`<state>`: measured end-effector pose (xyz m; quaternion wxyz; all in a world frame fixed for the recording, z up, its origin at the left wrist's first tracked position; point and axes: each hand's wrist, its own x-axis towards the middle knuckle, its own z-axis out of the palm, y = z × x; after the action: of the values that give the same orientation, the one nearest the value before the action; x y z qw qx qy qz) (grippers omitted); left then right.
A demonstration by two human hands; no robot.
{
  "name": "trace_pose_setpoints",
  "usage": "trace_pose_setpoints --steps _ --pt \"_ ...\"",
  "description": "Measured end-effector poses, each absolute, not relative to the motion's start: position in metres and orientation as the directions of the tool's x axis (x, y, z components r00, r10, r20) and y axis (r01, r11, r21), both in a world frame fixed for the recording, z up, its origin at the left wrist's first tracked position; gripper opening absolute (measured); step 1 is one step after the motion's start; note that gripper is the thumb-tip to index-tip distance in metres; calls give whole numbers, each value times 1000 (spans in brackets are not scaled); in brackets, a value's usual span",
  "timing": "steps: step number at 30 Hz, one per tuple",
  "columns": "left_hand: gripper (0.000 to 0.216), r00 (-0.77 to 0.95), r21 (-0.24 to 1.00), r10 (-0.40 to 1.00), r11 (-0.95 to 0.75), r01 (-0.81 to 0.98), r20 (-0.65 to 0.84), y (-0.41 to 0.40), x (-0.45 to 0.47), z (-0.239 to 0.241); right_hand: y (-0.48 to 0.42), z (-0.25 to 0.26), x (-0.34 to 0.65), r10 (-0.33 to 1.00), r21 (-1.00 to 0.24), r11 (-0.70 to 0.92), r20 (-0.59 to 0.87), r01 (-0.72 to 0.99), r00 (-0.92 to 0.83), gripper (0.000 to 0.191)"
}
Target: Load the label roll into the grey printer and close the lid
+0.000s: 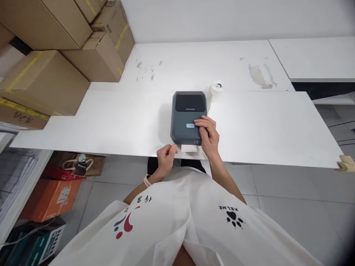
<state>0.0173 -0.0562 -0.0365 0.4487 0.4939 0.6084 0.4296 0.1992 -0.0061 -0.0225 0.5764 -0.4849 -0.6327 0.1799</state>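
A dark grey label printer (186,114) stands near the front edge of the white table (263,125). A white label (189,148) sticks out of its front slot. My right hand (209,135) rests on the printer's top right, fingers spread toward the small blue button (190,125). My left hand (166,158) is just left of the label, thumb and fingers pinched together at its edge. A watch sits on my left wrist.
A roll of white labels (216,87) lies behind the printer. Cardboard boxes (69,51) are stacked at the table's far left. Under the table at left are an orange box (51,197), a paper bag (83,165) and other cartons. Tiled floor to the right.
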Motion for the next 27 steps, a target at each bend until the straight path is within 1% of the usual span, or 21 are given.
trace_pose_setpoints --steps 1,2,3,4,6,8,11,13,15,17,19,22,24,26,27 --pt "58 27 959 971 231 165 -239 -59 18 -37 -6 -23 199 827 -788 451 546 419 136 29" --pt "61 166 940 926 322 116 -338 -59 20 -36 -5 -23 200 829 -784 444 544 433 134 31" --pt "59 275 915 873 398 74 -402 -57 22 -34 -5 -23 200 826 -774 447 549 448 124 32" --pt "55 349 893 831 448 43 -433 -54 25 -30 -5 -24 201 822 -760 456 559 464 107 34" --pt "43 402 887 807 461 27 -431 -47 27 -23 -5 -25 202 813 -717 477 580 509 56 39" --pt "39 400 907 822 415 69 -406 -42 27 -18 -7 -25 202 813 -660 468 582 588 7 43" --pt "43 420 923 822 355 148 -383 -42 19 -17 -10 -19 202 832 -557 391 554 733 -24 36" --pt "47 435 936 829 308 172 -352 -43 12 -17 -11 -13 202 849 -503 353 527 789 -44 28" --pt "52 385 957 878 242 159 -286 -43 4 -15 -13 -10 203 858 -475 352 507 807 -75 25" --pt "55 242 979 951 166 114 -190 -40 -5 -11 -18 -13 205 861 -486 371 500 792 -96 28" --pt "54 64 992 992 106 62 -110 -35 -13 -7 -24 -23 208 859 -543 390 506 744 -81 38" --pt "46 -131 997 989 74 19 -71 -25 -23 -6 -33 -38 209 854 -637 404 520 657 -21 59" --pt "36 -184 996 980 85 35 -77 -15 -25 -8 -33 -37 208 832 -648 423 555 633 12 68" --pt "26 -156 991 984 102 85 -88 -2 -23 -11 -24 -22 207 800 -634 447 599 631 36 70" --pt "27 -124 987 988 108 118 -93 6 -20 -12 -16 -10 207 784 -627 459 619 630 44 71"
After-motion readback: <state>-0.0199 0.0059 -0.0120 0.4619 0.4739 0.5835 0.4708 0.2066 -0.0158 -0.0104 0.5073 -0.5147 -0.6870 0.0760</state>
